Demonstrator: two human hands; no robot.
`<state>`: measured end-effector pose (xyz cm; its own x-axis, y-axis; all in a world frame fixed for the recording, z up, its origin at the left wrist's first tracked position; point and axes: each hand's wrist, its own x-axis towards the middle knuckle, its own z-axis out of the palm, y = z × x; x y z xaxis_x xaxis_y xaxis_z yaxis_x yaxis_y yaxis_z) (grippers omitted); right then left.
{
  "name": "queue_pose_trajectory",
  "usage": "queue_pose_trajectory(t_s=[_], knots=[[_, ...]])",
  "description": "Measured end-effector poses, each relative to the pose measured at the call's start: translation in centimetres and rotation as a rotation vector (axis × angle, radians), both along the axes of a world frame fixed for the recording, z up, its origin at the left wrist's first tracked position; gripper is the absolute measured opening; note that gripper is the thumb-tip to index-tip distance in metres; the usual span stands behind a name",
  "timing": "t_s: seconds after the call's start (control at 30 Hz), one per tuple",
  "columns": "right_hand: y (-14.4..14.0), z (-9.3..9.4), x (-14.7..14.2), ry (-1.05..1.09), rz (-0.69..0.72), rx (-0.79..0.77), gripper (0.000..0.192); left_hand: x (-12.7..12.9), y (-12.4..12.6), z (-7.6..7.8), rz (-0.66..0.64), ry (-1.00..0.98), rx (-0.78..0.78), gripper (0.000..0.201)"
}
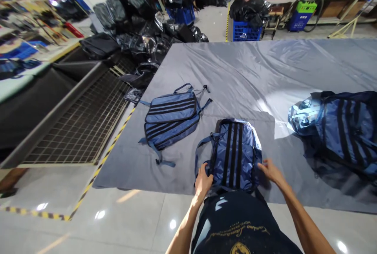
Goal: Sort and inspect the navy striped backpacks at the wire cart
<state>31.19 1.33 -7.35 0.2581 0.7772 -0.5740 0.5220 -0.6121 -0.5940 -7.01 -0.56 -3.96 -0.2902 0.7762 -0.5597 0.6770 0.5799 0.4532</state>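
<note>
Blue backpack [232,155], apparently against left hand [203,180]

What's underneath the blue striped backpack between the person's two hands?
The backpack lies on the gray sheet, which shows beyond its far end and along its sides. The area directly beneath is covered, so anything tucked there can't be seen.

One left hand [203,182], one right hand [270,170] — one backpack [236,155] between, three black stripes [233,150]. Two overlapping striped panels [172,114] farther left. Bags [335,128] at right — number unclear.
</note>
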Motion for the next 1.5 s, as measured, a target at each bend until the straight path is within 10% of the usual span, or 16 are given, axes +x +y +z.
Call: queue_pose_trajectory(t_s=[0.27,0.47,0.77,0.97,1.1,1.3,1.5], knots=[[19.8,-1.0,-1.5,-0.151,0.128,0.3,0.045,0.5,1.3,-0.9,-0.113,0.016,0.014,0.059],[24.6,-0.8,-2.5,-0.175,0.225,0.325,0.028,-0.6,0.4,-1.0,-0.092,0.041,-0.032,0.061],[19.1,1.0,-4.6,-0.295,0.362,0.6,0.053,-1.0,0.3,-1.0,-0.08,-0.079,0.021,0.053],[8.1,-3.1,-13.8,-0.251,0.647,0.636,0.062,0.4,1.6,-1.0,-0.161,-0.221,0.08,0.055],[8.7,-5.3,-12.1,-0.347,0.796,0.566,0.069,-0.2,2.0,-0.2,-0.201,-0.282,0.077,0.052],[12.2,-6.1,-6.0,-0.474,0.879,0.45,0.073,-8.2,8.3,0.6,-0.061,-0.056,0.179,0.05],[9.7,-6.2,-6.8,-0.446,0.694,0.565,0.069,-18.7,15.1,0.2,0.07,0.272,0.264,0.072]])
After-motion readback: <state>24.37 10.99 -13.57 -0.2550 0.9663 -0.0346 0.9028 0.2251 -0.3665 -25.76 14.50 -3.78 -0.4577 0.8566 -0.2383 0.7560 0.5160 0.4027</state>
